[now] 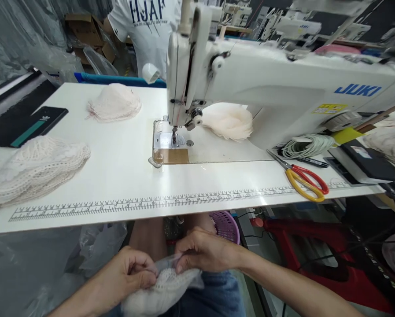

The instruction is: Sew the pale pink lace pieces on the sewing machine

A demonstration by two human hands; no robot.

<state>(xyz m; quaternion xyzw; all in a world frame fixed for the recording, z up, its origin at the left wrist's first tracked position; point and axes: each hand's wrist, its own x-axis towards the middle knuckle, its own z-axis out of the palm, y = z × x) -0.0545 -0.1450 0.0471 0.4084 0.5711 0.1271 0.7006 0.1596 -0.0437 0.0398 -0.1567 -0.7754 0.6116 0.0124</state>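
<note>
Both my hands work in my lap, below the front edge of the white sewing table (124,176). My left hand (126,275) is closed, pinching a white knitted lace piece (164,293) that sits partly in a thin clear plastic bag. My right hand (204,251) is closed too, its fingertips pinching the top edge of the same piece and bag. A white JUKI sewing machine (266,83) stands on the table ahead, its needle (174,132) over the metal plate.
Piles of white lace pieces lie at the left (32,169), back left (114,103) and behind the needle (228,121). Red-and-yellow scissors (303,178), a coiled cord (308,145) and a black phone (40,125) rest on the table. A person in a white T-shirt (147,31) stands beyond it. A purple basket (225,224) sits below.
</note>
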